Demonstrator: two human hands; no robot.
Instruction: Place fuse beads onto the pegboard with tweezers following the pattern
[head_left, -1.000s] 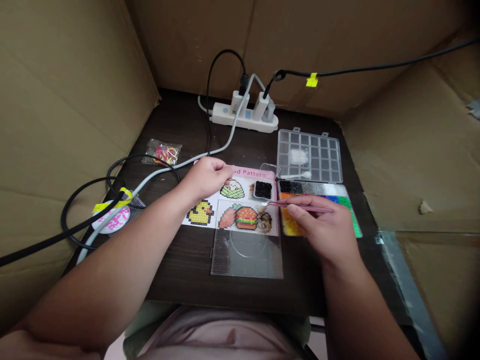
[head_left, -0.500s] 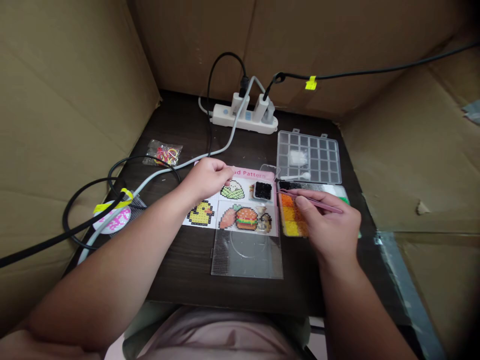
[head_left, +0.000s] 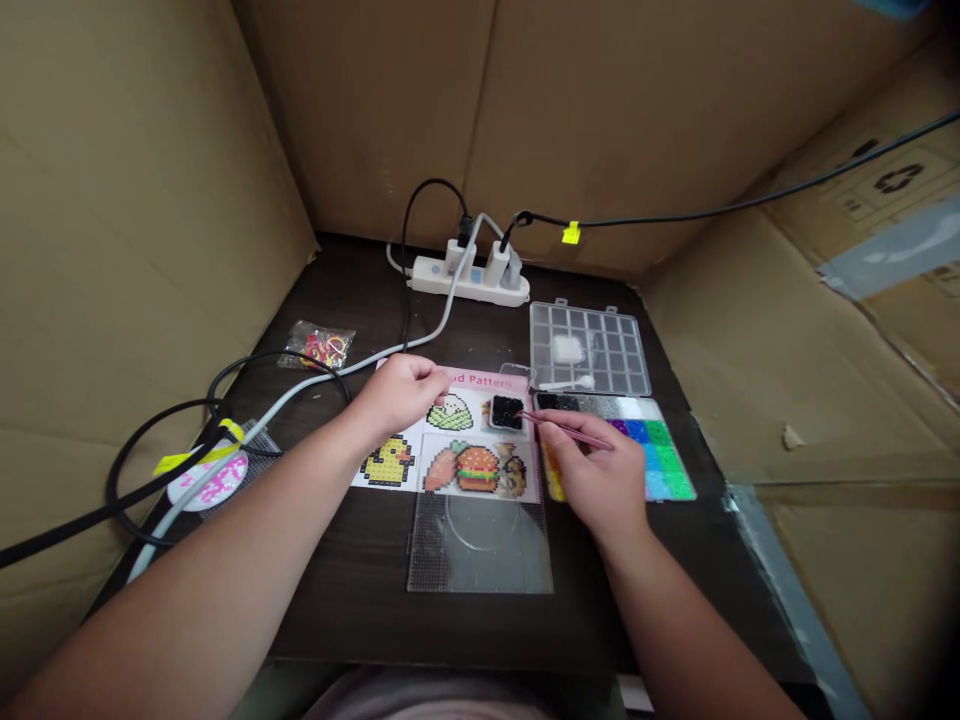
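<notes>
My right hand (head_left: 604,480) grips a pair of pink tweezers (head_left: 574,430). Their tips reach into a small square tray of black beads (head_left: 508,412), which sits on the printed bead pattern sheet (head_left: 480,380). Curled in a pinch, my left hand (head_left: 405,398) is over the sheet's upper left, beside the green-and-white picture; anything between its fingertips is too small to make out. A clear pegboard (head_left: 480,550) lies at the sheet's lower edge. Partly behind my right hand is a sorted bead box (head_left: 660,455) with several colours.
The box's clear lid (head_left: 626,350) lies open behind it, holding a white spoon (head_left: 574,383) and a white packet (head_left: 568,349). A power strip (head_left: 469,280) with cables stands at the back. Left are a bag of coloured rings (head_left: 322,345) and looped black cable (head_left: 120,470). Cardboard walls surround the table.
My right hand has moved left, bringing the tweezer tips from beside the tray into the black beads. My left hand keeps its pinch over the sheet. The head view has shifted.
</notes>
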